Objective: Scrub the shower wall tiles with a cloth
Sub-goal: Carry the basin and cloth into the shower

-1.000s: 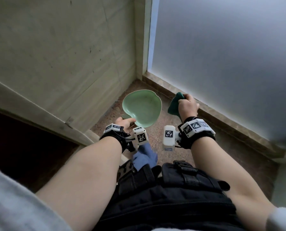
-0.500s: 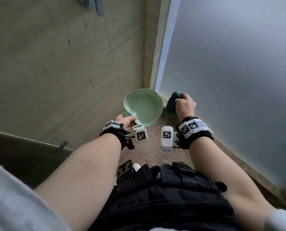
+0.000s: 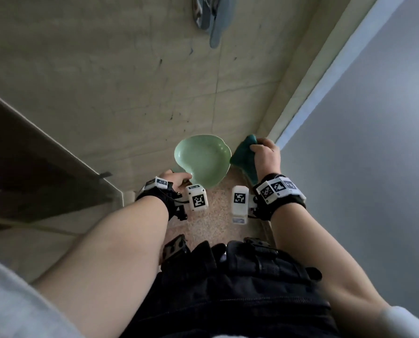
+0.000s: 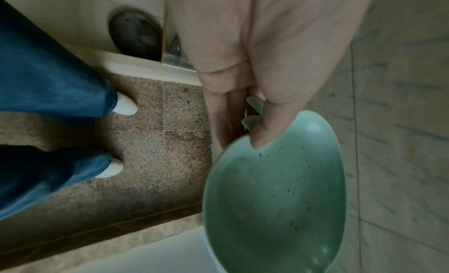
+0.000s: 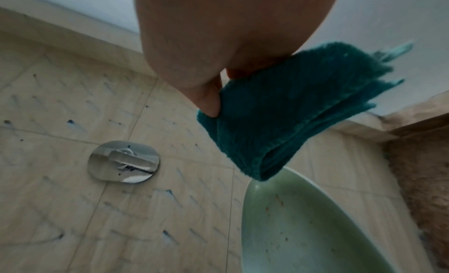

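My right hand (image 3: 267,157) grips a folded teal cloth (image 3: 243,158) (image 5: 291,112), thumb pressed into its fold, held in the air beside the bowl. My left hand (image 3: 176,178) (image 4: 245,108) pinches the rim of a pale green apple-shaped bowl (image 3: 202,161) (image 4: 274,196) at its notch, thumb on the inside. The bowl holds only a few brown specks. Ahead stands the beige tiled shower wall (image 3: 106,81) (image 5: 73,190), marked with small dark and blue spots. Both hands hang short of the wall.
A chrome shower valve with its lever (image 3: 212,15) (image 5: 123,162) sticks out of the wall above the hands. A frosted glass panel (image 3: 374,142) closes the right side. A low ledge (image 3: 45,167) runs on the left. The speckled floor (image 4: 145,142) has a round drain (image 4: 136,35).
The view has tilted upward, bringing the chrome valve into sight. Both hands have risen a little with bowl and cloth, keeping the same holds.
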